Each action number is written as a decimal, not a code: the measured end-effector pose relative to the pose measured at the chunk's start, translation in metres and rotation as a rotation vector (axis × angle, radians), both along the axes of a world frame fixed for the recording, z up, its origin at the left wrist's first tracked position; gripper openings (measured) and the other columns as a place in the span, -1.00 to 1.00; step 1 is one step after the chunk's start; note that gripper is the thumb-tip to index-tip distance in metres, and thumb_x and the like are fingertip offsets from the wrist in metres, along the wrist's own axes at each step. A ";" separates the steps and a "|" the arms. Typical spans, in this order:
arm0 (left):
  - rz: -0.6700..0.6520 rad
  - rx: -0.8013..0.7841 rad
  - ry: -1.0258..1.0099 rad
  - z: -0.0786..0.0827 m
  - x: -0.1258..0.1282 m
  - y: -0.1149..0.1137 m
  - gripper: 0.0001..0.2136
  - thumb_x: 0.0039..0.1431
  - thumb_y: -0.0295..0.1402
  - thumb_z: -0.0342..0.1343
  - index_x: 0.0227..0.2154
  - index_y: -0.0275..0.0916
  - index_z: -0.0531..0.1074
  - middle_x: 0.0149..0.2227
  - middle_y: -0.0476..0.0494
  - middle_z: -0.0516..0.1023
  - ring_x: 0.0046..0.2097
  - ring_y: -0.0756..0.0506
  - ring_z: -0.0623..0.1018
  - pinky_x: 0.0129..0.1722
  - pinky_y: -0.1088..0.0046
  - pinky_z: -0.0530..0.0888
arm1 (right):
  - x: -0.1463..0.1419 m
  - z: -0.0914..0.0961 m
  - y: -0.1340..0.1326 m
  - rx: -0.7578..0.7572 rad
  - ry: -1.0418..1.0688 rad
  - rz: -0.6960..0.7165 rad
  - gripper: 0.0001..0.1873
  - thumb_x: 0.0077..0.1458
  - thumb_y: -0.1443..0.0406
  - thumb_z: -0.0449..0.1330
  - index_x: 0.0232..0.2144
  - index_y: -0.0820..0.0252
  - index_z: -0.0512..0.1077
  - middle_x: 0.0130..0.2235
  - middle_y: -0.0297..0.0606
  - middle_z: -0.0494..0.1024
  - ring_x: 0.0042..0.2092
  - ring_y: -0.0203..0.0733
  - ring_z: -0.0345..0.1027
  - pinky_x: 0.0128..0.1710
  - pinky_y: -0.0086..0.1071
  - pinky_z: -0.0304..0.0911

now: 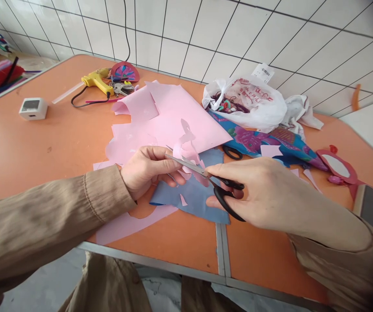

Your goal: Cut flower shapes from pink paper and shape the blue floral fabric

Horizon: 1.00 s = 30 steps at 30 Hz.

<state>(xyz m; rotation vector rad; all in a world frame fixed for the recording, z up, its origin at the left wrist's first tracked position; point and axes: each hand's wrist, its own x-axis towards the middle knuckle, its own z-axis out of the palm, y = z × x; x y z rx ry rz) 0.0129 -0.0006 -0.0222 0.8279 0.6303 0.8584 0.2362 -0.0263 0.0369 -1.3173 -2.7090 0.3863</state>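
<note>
My right hand (261, 193) grips black-handled scissors (227, 203), fingers in the loops. Their blades point left, spread somewhat apart, with the tips by my left thumb. My left hand (152, 167) is closed, pinching a cut pink sheet piece (191, 151) with curled, wavy edges beside the blades. My fingers and the scissors partly hide where the piece is held. Beneath lies a folded blue cloth (194, 203) with a small pink scrap (183, 199) on it. Behind my hands a large pink sheet (186, 108) covers part of the orange table.
A yellow glue gun (97, 81) with its cord, keys (121, 89) and a white adapter (33, 108) are at the back left. A white plastic bag (258, 102) and blue floral fabric (251, 141) lie back right. Another black scissor handle (232, 152) and a red-framed mirror (338, 167) sit right.
</note>
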 end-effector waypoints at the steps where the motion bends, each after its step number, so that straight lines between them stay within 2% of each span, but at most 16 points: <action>1: 0.006 0.008 0.003 0.000 0.000 0.000 -0.84 -0.11 -0.39 0.46 -0.54 -0.33 0.60 -0.55 -0.12 0.63 -0.51 0.01 0.60 -0.51 0.62 0.51 | -0.001 0.000 0.000 0.007 -0.007 -0.004 -0.94 0.08 0.31 0.22 -0.44 0.10 0.42 -0.61 -0.43 0.31 -0.56 -0.28 0.14 -0.49 -0.36 -0.03; 7: 0.026 0.040 0.087 0.000 0.000 0.000 -0.84 -0.09 -0.39 0.44 -0.54 -0.34 0.59 -0.56 -0.12 0.62 -0.52 0.01 0.58 -0.49 0.59 0.51 | -0.004 0.001 0.000 0.018 -0.022 -0.009 -0.91 0.07 0.32 0.22 -0.48 0.12 0.41 -0.62 -0.43 0.30 -0.57 -0.28 0.13 -0.48 -0.36 -0.03; 14: 0.038 0.078 0.071 -0.001 0.000 0.000 -0.89 -0.06 -0.43 0.42 -0.54 -0.32 0.60 -0.56 -0.10 0.63 -0.52 0.02 0.60 -0.51 0.63 0.50 | -0.007 0.002 0.000 -0.022 -0.014 -0.034 -0.89 0.05 0.30 0.27 -0.49 0.14 0.43 -0.63 -0.46 0.28 -0.57 -0.31 0.10 -0.51 -0.38 -0.04; 30: 0.061 -0.017 0.035 -0.002 0.002 -0.001 -0.84 -0.13 -0.40 0.46 -0.54 -0.35 0.60 -0.57 -0.16 0.62 -0.54 -0.01 0.60 -0.51 0.61 0.53 | -0.005 -0.002 0.000 0.042 0.013 -0.015 -0.81 0.10 0.23 0.28 -0.50 0.14 0.41 -0.63 -0.44 0.29 -0.57 -0.29 0.13 -0.51 -0.38 -0.02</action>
